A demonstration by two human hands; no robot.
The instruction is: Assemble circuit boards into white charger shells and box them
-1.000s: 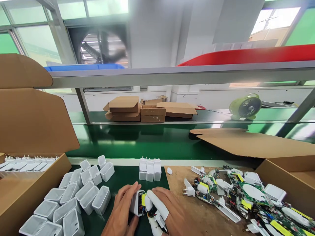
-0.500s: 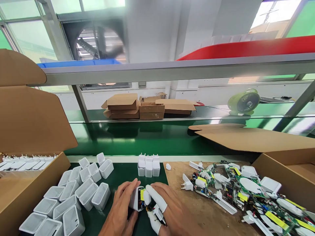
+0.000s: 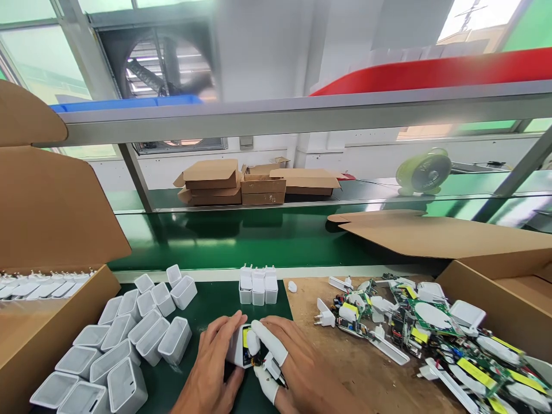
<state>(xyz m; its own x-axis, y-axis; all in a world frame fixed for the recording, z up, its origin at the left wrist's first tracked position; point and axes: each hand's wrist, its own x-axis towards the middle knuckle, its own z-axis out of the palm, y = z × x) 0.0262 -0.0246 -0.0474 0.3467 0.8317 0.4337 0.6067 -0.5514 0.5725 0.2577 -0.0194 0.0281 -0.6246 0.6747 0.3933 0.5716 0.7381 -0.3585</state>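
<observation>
Cases (image 3: 123,333) crowd the desk (image 3: 215,294) near the left hand (image 3: 214,357), with an open carton (image 3: 64,333) walling off the far left. Between them and the chargers (image 3: 258,290) (which stand straight ahead of both hands) runs a bare green lane. Beyond the right hand (image 3: 297,355), brown board (image 3: 308,307) gives passage until the circuit-board pile (image 3: 425,336) and a second carton (image 3: 483,305) block it.

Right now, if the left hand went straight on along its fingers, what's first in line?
Beyond the white casing it holds, the left hand would probably meet the upright white plug adapters ahead, slightly right; depth is hard to judge.
</observation>
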